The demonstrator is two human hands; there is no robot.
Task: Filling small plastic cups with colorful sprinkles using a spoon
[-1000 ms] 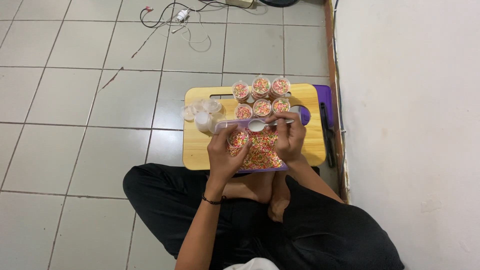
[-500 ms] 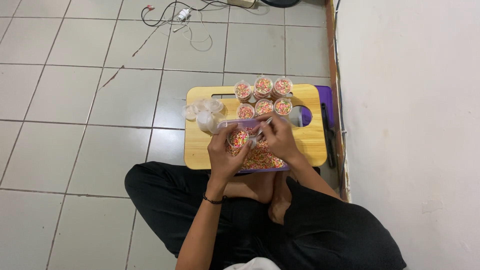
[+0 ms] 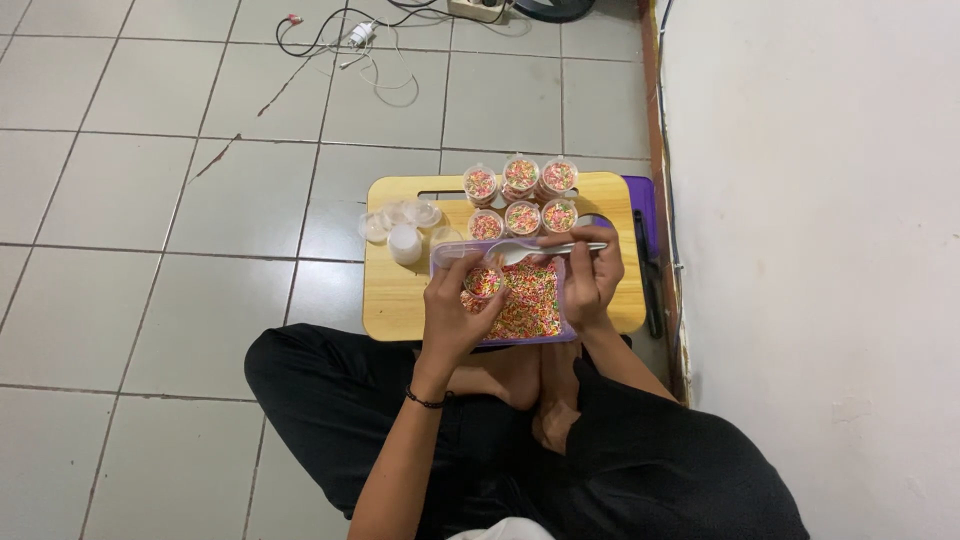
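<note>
Right now the left hand [image 3: 452, 312] clasps a small cup [image 3: 484, 283] over the sprinkle tub [image 3: 530, 305], the right hand [image 3: 592, 272] pinches a spoon [image 3: 535, 250] just above it; a tilt might spill sprinkles onto the board [image 3: 395, 300].

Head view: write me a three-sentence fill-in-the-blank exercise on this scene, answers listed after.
1. The right hand holds a white ____ over the container of sprinkles.
2. The left hand holds a small cup filled with ____.
3. The filled cups stand on a ____ board.

Answers: spoon; sprinkles; wooden
</note>
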